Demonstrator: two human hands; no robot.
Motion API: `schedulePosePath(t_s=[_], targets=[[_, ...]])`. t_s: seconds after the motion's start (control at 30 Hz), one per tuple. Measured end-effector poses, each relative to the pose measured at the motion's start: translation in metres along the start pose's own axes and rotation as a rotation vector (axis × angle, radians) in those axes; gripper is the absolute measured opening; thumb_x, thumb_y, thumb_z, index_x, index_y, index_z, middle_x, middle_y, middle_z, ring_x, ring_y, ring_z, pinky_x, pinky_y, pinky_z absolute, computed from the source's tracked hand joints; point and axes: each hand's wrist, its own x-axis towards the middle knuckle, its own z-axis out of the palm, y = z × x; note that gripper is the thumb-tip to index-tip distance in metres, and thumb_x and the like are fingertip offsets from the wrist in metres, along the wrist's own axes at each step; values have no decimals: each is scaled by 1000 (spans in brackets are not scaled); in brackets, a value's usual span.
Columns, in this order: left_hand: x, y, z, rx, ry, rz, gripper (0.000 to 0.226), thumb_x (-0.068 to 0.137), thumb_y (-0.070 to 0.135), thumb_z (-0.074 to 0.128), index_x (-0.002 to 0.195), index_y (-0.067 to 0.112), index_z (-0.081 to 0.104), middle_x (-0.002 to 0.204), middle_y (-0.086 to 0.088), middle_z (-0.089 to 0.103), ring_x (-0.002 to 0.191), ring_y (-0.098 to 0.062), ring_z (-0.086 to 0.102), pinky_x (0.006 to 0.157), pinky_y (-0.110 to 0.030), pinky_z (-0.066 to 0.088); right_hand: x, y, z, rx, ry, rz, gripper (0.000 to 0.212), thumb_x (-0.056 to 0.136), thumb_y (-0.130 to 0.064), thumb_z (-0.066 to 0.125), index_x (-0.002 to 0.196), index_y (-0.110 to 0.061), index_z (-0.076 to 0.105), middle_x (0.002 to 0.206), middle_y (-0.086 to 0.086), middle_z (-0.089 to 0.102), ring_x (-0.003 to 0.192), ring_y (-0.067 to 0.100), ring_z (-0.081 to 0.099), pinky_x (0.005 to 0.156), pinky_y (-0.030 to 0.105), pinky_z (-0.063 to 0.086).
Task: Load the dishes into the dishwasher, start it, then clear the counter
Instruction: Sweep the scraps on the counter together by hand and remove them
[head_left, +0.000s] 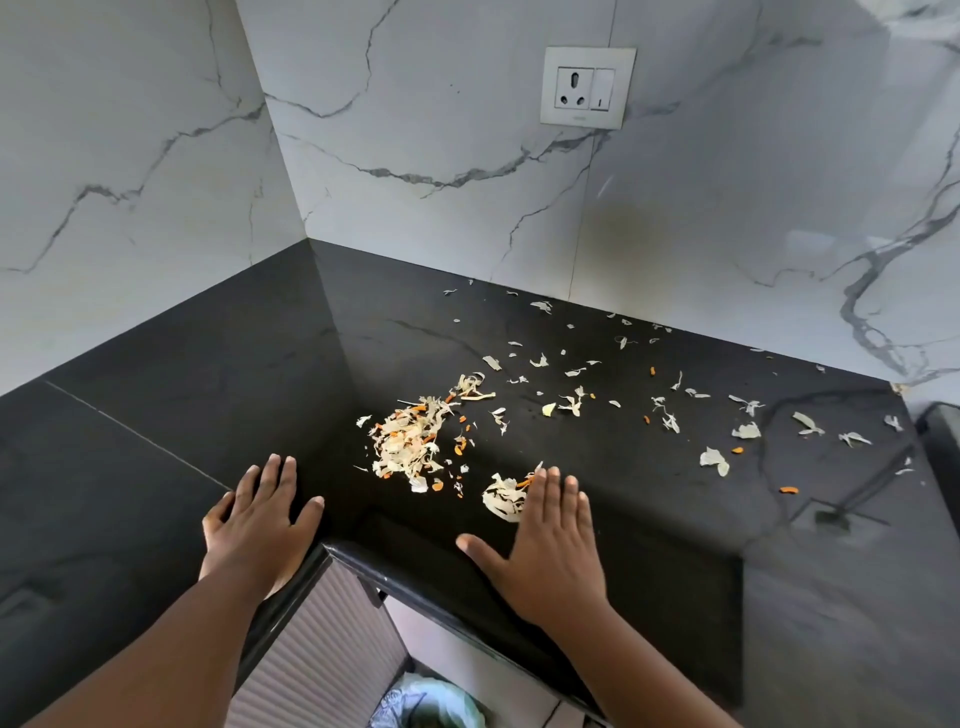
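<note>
The black bench (208, 374) fills the corner, with vegetable scraps (410, 441) heaped near its front edge and others scattered to the right. Both hands lie flat with straight fingers: the left hand (260, 519) waits, the right hand (545, 540) touches a small pile (501, 496), probably to sweep it together.

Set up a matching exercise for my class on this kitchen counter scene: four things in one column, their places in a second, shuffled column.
Things:
1. wall socket
2. big scrap pile
3. left hand
4. small scrap pile

Places:
A. at the right hand's fingertips
B. flat on the counter by its inner corner edge
C. on the marble wall
D. between the two hands, farther back

Pairs: 1-C, 2-D, 3-B, 4-A
</note>
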Motion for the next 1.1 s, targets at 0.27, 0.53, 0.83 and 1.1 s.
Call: schedulePosePath(t_s=[0.27,0.53,0.83,1.1], targets=[[2,-2,0,-1,-12,4,67,98,57,19,154,28,-2,161,10,-8,147,-9,-11,120,-38,2,66,-73,15,94,23,-66,119,77,-86,26,149,-1,-17,159,17,-14,147,29,-15,119,41,-8],[0,-2,2,-20,-2,6,68,97,57,19,154,27,-2,162,10,-8,148,-10,-11,119,-37,2,96,-97,21,438,238,-112,107,82,-75,43,153,-9,-1,161,9,2,148,20,-1,119,31,-1],[-2,-2,-4,-61,0,21,69,96,56,18,155,24,0,162,7,-4,149,-13,-8,118,-39,3,27,-41,3,1066,389,99,75,83,-63,50,140,-15,43,142,2,48,130,9,45,104,21,33],[-11,-7,-9,-260,56,136,69,98,54,30,155,21,9,163,2,3,149,-16,-4,120,-40,0,-86,37,-1,854,457,137,54,78,-57,58,124,-29,49,118,-10,59,115,4,54,103,31,43]])
